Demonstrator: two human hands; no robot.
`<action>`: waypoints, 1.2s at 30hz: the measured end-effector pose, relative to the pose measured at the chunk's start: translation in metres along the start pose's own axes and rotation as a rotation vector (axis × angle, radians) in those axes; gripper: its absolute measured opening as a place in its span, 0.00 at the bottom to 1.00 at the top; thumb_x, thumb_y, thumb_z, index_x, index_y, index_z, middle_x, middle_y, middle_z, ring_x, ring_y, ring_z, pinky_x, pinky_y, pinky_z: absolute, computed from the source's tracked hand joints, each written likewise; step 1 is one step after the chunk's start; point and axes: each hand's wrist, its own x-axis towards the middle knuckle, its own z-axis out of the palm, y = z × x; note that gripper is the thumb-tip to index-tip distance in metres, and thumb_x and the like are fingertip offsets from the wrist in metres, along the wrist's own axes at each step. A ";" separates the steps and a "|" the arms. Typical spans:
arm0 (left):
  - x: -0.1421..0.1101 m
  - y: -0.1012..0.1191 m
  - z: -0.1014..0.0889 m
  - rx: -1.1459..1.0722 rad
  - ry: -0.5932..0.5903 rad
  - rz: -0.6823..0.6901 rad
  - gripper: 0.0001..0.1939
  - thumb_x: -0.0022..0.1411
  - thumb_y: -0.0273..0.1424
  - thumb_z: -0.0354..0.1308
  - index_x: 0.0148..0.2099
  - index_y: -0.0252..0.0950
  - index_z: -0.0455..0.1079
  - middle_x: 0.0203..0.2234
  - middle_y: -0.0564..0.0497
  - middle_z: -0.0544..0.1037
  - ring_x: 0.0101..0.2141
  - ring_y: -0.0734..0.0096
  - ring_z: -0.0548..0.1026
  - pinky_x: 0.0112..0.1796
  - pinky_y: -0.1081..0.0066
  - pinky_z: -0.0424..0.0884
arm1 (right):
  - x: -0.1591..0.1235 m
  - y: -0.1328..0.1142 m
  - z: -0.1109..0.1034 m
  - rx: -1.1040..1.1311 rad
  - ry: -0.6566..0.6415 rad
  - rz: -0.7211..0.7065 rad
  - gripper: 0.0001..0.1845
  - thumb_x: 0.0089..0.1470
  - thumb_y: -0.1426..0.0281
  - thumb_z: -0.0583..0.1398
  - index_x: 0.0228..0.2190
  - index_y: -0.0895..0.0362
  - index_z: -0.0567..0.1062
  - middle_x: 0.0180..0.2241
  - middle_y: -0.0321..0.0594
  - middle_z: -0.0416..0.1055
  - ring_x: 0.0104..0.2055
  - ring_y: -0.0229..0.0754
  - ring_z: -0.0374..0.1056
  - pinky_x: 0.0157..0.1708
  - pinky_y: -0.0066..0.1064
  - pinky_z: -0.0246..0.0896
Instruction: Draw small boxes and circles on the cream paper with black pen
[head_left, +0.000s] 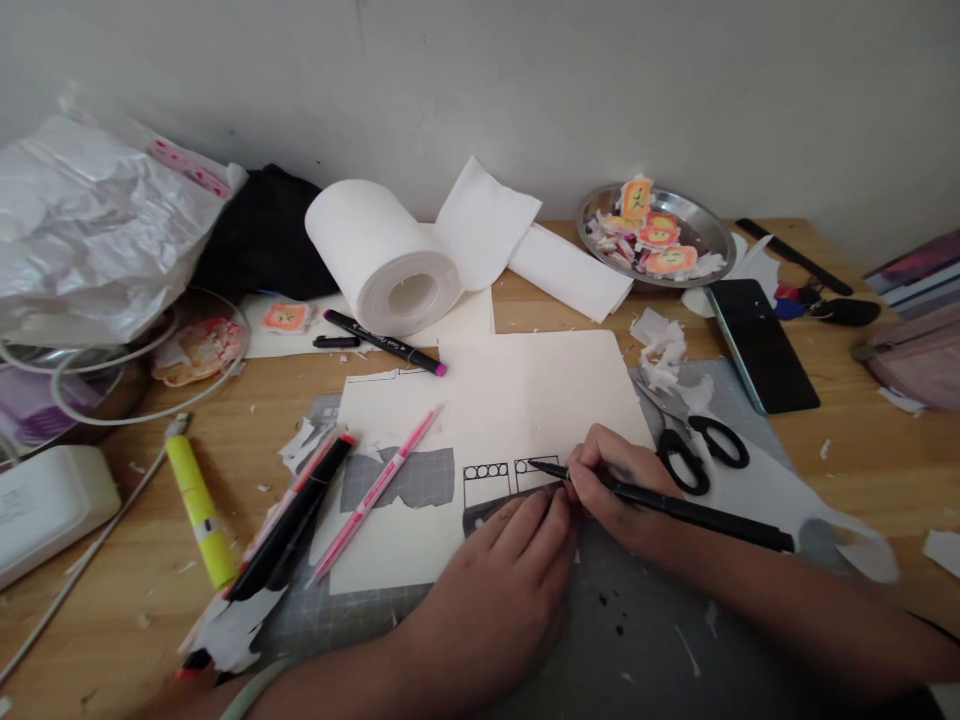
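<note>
My right hand (611,485) is closed around a black marker pen (697,512), its tip touching a sheet of white paper (555,390). Under the tip is a drawn box (537,470) with a small circle in it. To its left stands another drawn box (486,485) with a row of small circles along its top. My left hand (510,570) presses a dark, flat, ruler-like strip (478,515) against the paper, fingers together, partly hiding it. A pink pen (375,495) lies across the sheet beside a cut-out hole (427,478).
Black-handled scissors (684,460) and a phone (765,345) lie right. Behind are a paper roll (382,255) and a metal dish (712,225) of coloured cut-outs. Left are a yellow highlighter (199,510), several markers (292,515) and a white charger (56,505). A cutting mat (645,620) lies beneath.
</note>
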 end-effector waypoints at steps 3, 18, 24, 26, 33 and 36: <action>0.000 0.000 0.000 0.005 -0.011 -0.002 0.21 0.64 0.31 0.46 0.55 0.26 0.63 0.52 0.44 0.68 0.52 0.63 0.63 0.53 0.68 0.56 | 0.001 -0.001 -0.001 -0.015 -0.024 0.009 0.10 0.54 0.71 0.53 0.23 0.54 0.57 0.20 0.30 0.59 0.23 0.34 0.55 0.23 0.25 0.52; 0.000 -0.001 -0.001 -0.006 -0.013 0.006 0.22 0.65 0.31 0.44 0.57 0.24 0.60 0.53 0.43 0.68 0.53 0.62 0.62 0.55 0.68 0.54 | -0.001 -0.001 0.000 -0.031 0.062 0.001 0.11 0.52 0.73 0.52 0.21 0.53 0.56 0.18 0.28 0.58 0.20 0.34 0.54 0.20 0.25 0.51; 0.000 -0.001 -0.001 -0.001 -0.053 0.013 0.25 0.64 0.33 0.45 0.59 0.23 0.57 0.55 0.41 0.66 0.54 0.62 0.62 0.53 0.67 0.57 | -0.003 0.002 0.001 -0.034 0.100 0.048 0.12 0.54 0.71 0.52 0.22 0.53 0.56 0.18 0.30 0.62 0.20 0.34 0.57 0.21 0.26 0.52; -0.001 -0.001 -0.001 -0.003 -0.057 0.011 0.25 0.64 0.33 0.45 0.59 0.23 0.57 0.55 0.40 0.65 0.54 0.61 0.62 0.53 0.67 0.58 | -0.003 0.002 0.001 -0.026 0.098 0.067 0.12 0.55 0.70 0.52 0.22 0.53 0.56 0.19 0.30 0.63 0.20 0.34 0.57 0.20 0.26 0.53; -0.001 -0.001 0.000 -0.012 -0.031 0.003 0.23 0.65 0.33 0.44 0.58 0.24 0.59 0.54 0.43 0.67 0.53 0.61 0.63 0.54 0.67 0.57 | -0.004 0.004 0.001 0.031 0.101 0.062 0.11 0.55 0.70 0.53 0.22 0.54 0.58 0.19 0.30 0.64 0.19 0.33 0.59 0.20 0.25 0.55; -0.001 -0.001 0.000 -0.023 -0.022 -0.005 0.23 0.65 0.32 0.44 0.58 0.25 0.59 0.54 0.44 0.67 0.53 0.63 0.63 0.54 0.68 0.55 | -0.006 0.010 0.002 0.104 0.157 0.068 0.12 0.55 0.70 0.52 0.21 0.54 0.57 0.17 0.29 0.63 0.16 0.32 0.57 0.17 0.24 0.53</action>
